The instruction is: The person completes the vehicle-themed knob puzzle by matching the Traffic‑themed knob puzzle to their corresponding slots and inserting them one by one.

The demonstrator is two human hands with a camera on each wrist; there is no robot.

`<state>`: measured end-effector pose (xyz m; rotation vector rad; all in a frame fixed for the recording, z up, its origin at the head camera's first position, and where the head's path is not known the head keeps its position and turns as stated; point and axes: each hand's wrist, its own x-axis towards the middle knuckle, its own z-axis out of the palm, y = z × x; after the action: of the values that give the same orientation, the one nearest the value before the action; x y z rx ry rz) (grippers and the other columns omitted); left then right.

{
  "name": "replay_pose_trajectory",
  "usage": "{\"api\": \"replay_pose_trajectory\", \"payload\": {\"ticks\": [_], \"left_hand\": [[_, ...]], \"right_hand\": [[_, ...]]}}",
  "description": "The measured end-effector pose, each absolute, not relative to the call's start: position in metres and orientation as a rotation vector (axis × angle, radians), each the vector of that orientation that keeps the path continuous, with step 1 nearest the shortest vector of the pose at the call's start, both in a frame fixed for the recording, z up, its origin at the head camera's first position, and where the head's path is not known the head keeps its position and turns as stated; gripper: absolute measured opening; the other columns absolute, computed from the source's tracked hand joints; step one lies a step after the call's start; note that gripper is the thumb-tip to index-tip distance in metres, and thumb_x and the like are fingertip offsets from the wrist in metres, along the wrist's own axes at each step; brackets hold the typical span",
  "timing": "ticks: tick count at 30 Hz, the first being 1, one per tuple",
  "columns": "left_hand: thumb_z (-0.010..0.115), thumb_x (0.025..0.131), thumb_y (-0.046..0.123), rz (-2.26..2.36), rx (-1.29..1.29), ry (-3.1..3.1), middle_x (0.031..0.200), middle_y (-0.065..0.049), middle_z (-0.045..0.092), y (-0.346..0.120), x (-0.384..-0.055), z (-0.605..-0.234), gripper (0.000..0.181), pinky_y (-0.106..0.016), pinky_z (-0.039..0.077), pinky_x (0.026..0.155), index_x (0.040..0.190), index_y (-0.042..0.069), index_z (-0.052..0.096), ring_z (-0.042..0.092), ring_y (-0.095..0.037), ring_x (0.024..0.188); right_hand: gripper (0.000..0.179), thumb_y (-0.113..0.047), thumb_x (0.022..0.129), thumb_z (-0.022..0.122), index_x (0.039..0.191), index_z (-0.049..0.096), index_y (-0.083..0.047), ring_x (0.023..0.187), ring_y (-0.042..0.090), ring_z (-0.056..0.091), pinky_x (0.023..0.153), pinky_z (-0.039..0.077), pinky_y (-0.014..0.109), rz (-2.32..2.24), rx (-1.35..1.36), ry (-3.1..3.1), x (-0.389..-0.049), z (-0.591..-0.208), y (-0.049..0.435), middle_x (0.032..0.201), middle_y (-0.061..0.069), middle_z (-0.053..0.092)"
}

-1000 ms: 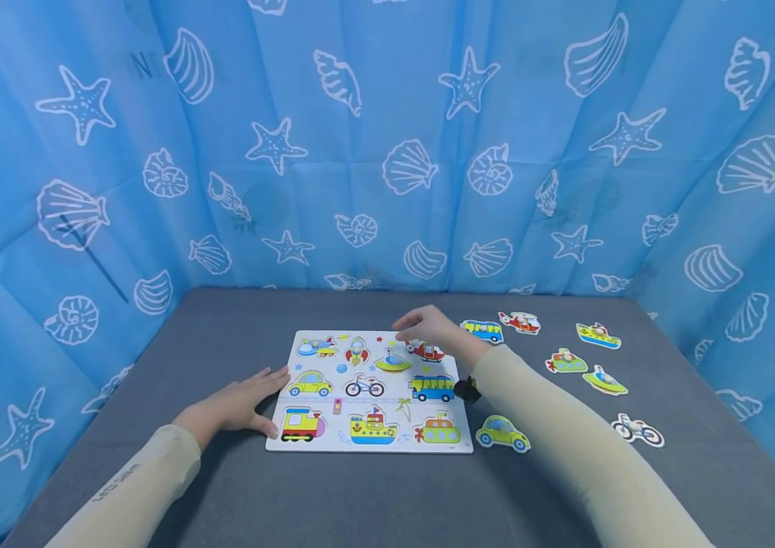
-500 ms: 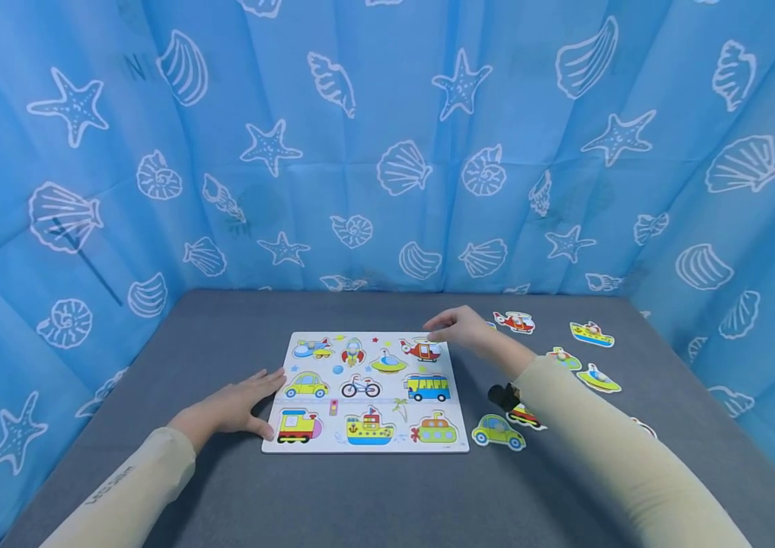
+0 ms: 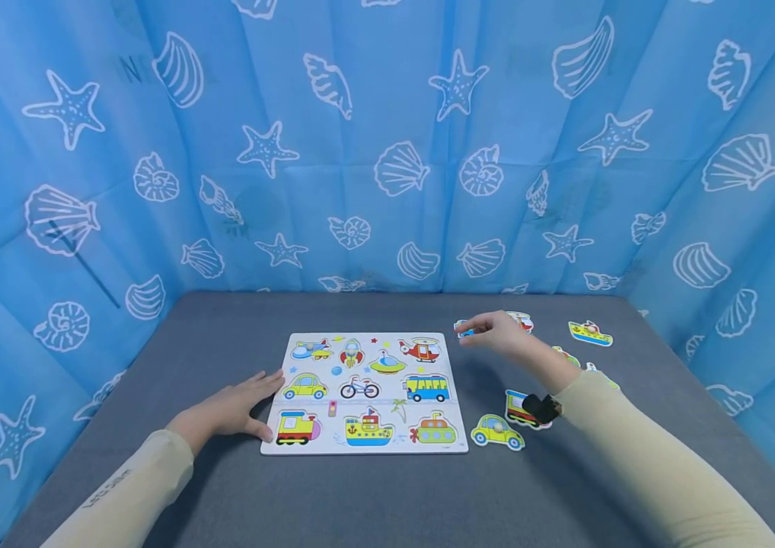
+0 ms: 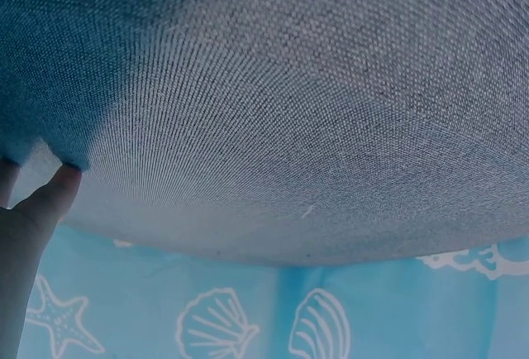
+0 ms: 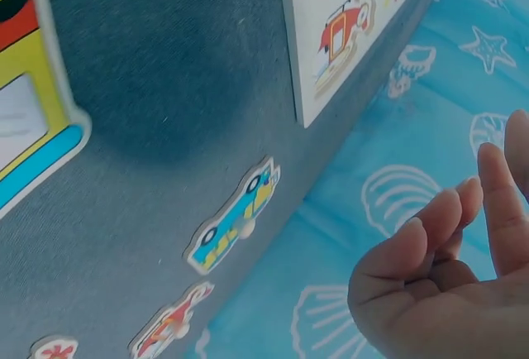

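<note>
My left hand (image 3: 233, 405) lies spread at the left edge of a white peg puzzle board (image 3: 353, 403) printed with vehicles, its fingertips and thumb right at the rim. A knobbed rocket piece (image 3: 352, 354) sits in the board's top row. To the right of the board, my right hand (image 3: 497, 335) hovers with loosely bent fingers and nothing held. In the head view it partly covers a blue and yellow bus piece (image 3: 462, 329) and a red helicopter piece (image 3: 523, 320). The right wrist view shows the bus piece (image 5: 235, 214) knob up on the table, apart from the fingers.
A yellow car piece (image 3: 495, 432) and a train piece (image 3: 519, 409) lie right of the board. Farther right are a boat piece (image 3: 590, 333) and two pieces partly hidden by the right arm. A blue shell-print curtain (image 3: 360, 190) hangs behind the grey table (image 3: 333, 498).
My right hand has moved right, from above the board's upper right corner to beside the bus piece. The train piece has come out from under the arm. The left hand stays put.
</note>
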<state>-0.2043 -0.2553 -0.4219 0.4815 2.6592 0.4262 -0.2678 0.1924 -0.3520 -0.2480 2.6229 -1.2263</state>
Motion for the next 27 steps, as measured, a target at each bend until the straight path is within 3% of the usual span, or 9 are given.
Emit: {"api": "replay_pose_trajectory", "payload": {"ticks": [3,5,7,9,10,12,14,22,27], "left_hand": [[0.079,0.070,0.053,0.426,0.493,2.664,0.159,-0.014,0.021,-0.255,-0.204,-0.422,0.109,-0.071,0.018,0.104,0.153,0.006,0.027,0.015,-0.043,0.144],[0.080,0.070,0.053,0.424,0.494,2.668,0.159,-0.015,0.021,-0.255,-0.204,-0.421,0.109,-0.072,0.018,0.104,0.153,0.006,0.027,0.016,-0.043,0.144],[0.080,0.070,0.053,0.425,0.492,2.670,0.159,-0.015,0.022,-0.254,-0.204,-0.421,0.109,-0.072,0.018,0.104,0.153,0.006,0.027,0.016,-0.043,0.144],[0.080,0.070,0.053,0.430,0.490,2.669,0.159,-0.016,0.022,-0.254,-0.204,-0.421,0.109,-0.072,0.018,0.104,0.153,0.006,0.027,0.016,-0.044,0.143],[0.080,0.070,0.053,0.430,0.490,2.670,0.159,-0.016,0.022,-0.255,-0.203,-0.421,0.109,-0.072,0.018,0.104,0.153,0.006,0.027,0.016,-0.044,0.143],[0.080,0.070,0.053,0.436,0.495,2.668,0.159,-0.016,0.022,-0.255,-0.203,-0.420,0.109,-0.072,0.018,0.103,0.153,0.006,0.026,0.015,-0.044,0.143],[0.080,0.070,0.053,0.436,0.500,2.667,0.159,-0.017,0.021,-0.255,-0.203,-0.420,0.110,-0.072,0.018,0.103,0.153,0.005,0.026,0.015,-0.045,0.143],[0.079,0.069,0.055,0.446,0.502,2.674,0.158,-0.018,0.022,-0.255,-0.203,-0.420,0.112,-0.072,0.018,0.103,0.153,0.005,0.025,0.015,-0.045,0.143],[0.079,0.070,0.054,0.431,0.505,2.678,0.159,-0.017,0.022,-0.256,-0.204,-0.422,0.111,-0.071,0.018,0.104,0.153,0.005,0.025,0.015,-0.045,0.143]], "right_hand": [[0.037,-0.015,0.093,0.067,0.123,0.063,0.005,0.090,0.026,0.044,0.073,0.039,0.037,-1.220,-0.242,2.625,-0.264,-0.349,0.201,0.103,0.014,0.052],[0.036,-0.015,0.093,0.066,0.124,0.062,0.005,0.104,0.032,0.048,0.075,0.039,0.038,-1.229,-0.235,2.615,-0.260,-0.346,0.207,0.117,0.020,0.052],[0.035,-0.013,0.094,0.065,0.123,0.062,0.006,0.126,0.039,0.043,0.079,0.039,0.039,-1.257,-0.234,2.599,-0.257,-0.344,0.213,0.137,0.025,0.045],[0.034,-0.012,0.094,0.065,0.122,0.062,0.007,0.127,0.039,0.041,0.080,0.039,0.040,-1.276,-0.226,2.598,-0.254,-0.343,0.218,0.140,0.027,0.043],[0.034,-0.013,0.094,0.065,0.122,0.063,0.007,0.127,0.039,0.042,0.080,0.040,0.039,-1.284,-0.227,2.599,-0.253,-0.342,0.221,0.139,0.027,0.044],[0.035,-0.013,0.094,0.065,0.122,0.063,0.007,0.108,0.032,0.050,0.078,0.041,0.037,-1.281,-0.228,2.610,-0.252,-0.342,0.226,0.120,0.020,0.055],[0.036,-0.016,0.094,0.066,0.123,0.062,0.006,0.091,0.025,0.047,0.076,0.043,0.035,-1.250,-0.223,2.634,-0.250,-0.342,0.230,0.103,0.014,0.055],[0.041,-0.019,0.095,0.065,0.127,0.059,0.006,0.101,0.030,0.052,0.086,0.047,0.045,-1.196,-0.200,2.635,-0.240,-0.337,0.252,0.109,0.015,0.060],[0.044,-0.020,0.095,0.064,0.129,0.056,0.008,0.103,0.031,0.055,0.083,0.049,0.041,-1.209,-0.202,2.615,-0.234,-0.333,0.264,0.109,0.015,0.061]]}}
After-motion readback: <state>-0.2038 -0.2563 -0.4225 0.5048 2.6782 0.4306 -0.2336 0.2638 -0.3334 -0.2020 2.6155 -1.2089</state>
